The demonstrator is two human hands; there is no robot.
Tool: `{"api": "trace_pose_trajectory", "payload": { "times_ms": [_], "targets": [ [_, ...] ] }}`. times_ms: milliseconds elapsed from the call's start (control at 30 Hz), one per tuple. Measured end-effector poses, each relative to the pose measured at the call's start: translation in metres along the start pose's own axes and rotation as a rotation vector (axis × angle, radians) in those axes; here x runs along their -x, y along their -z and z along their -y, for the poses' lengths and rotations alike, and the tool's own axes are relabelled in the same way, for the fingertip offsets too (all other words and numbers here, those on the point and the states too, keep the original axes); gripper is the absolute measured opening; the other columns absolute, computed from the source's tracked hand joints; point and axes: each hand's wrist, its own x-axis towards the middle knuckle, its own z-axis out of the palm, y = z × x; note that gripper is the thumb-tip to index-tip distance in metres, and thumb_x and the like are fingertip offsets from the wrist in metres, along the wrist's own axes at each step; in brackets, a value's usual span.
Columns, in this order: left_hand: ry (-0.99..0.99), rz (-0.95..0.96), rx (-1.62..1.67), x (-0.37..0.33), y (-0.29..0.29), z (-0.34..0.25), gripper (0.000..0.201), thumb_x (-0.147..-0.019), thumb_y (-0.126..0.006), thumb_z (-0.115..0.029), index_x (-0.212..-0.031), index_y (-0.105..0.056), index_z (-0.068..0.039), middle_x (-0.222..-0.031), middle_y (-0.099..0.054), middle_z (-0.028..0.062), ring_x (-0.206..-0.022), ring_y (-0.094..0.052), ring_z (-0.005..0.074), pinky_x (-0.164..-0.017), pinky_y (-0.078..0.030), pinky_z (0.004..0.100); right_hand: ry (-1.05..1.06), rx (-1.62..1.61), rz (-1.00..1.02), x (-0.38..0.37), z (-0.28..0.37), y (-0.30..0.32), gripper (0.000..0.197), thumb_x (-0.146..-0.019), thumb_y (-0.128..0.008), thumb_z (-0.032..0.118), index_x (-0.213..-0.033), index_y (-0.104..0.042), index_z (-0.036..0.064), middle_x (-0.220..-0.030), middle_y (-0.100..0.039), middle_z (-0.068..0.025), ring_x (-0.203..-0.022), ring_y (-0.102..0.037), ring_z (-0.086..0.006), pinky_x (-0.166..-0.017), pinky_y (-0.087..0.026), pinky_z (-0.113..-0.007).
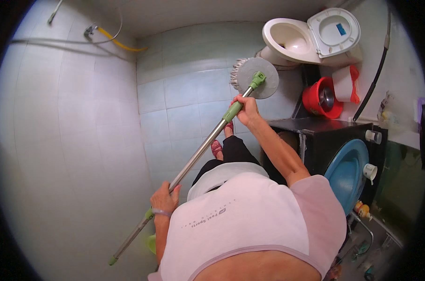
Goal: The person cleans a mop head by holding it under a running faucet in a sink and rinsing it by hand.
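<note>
A spin mop point(198, 152) with a steel pole and green fittings slants across my body. Its round grey head plate point(265, 77) is raised in front of me, and white strands point(237, 75) stick out on its left edge. My right hand point(245, 110) is closed round the green sleeve just below the head. Lower down the pole, my left hand point(165, 198) is wrapped about the steel near a green collar. The pole's green end cap point(112, 260) points to the lower left.
A toilet point(287, 41) with its lid up stands at the far right. Beside it are a red bucket point(310, 99) and a red-edged bin point(345, 84). A black counter point(315, 125) with a blue basin point(344, 173) is at my right. On the left wall hangs a yellow hose point(121, 43).
</note>
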Motion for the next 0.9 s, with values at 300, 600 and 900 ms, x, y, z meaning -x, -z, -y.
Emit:
{"api": "trace_pose_trajectory", "payload": {
  "times_ms": [300,600,900],
  "targets": [
    [-0.13,-0.034,-0.239,-0.067,0.039,-0.045,0.035,-0.072,-0.059,-0.04,-0.066,-0.048,-0.008,-0.055,-0.052,0.0118,-0.051,-0.051,0.0335,-0.046,-0.039,0.0405,-0.036,-0.117,-0.208,-0.062,0.001,0.038,0.01,-0.066,-0.049,0.001,-0.073,-0.042,-0.0018,-0.064,-0.045,-0.0131,-0.059,-0.047,-0.0248,-0.057,-0.042,-0.036],
    [-0.468,0.077,-0.417,-0.186,0.089,-0.106,0.032,-0.073,-0.059,-0.037,-0.072,-0.048,-0.007,-0.056,-0.054,0.0101,-0.052,-0.054,0.0296,-0.046,-0.04,0.0379,0.023,-0.224,-0.409,-0.085,0.037,0.064,0.009,-0.066,-0.049,0.009,-0.065,-0.046,0.0008,-0.065,-0.047,-0.0122,-0.061,-0.047,-0.0233,-0.061,-0.042,-0.035],
    [-1.347,0.009,-0.794,-0.225,0.141,-0.254,0.033,-0.07,-0.062,-0.037,-0.069,-0.048,-0.006,-0.061,-0.056,0.0094,-0.058,-0.055,0.0289,-0.053,-0.04,0.0375,0.445,-0.987,-0.483,-0.031,-0.015,0.138,0.011,-0.069,-0.047,0.014,-0.067,-0.045,0.0029,-0.065,-0.047,-0.0085,-0.062,-0.048,-0.0224,-0.064,-0.043,-0.036]
  ]
}}
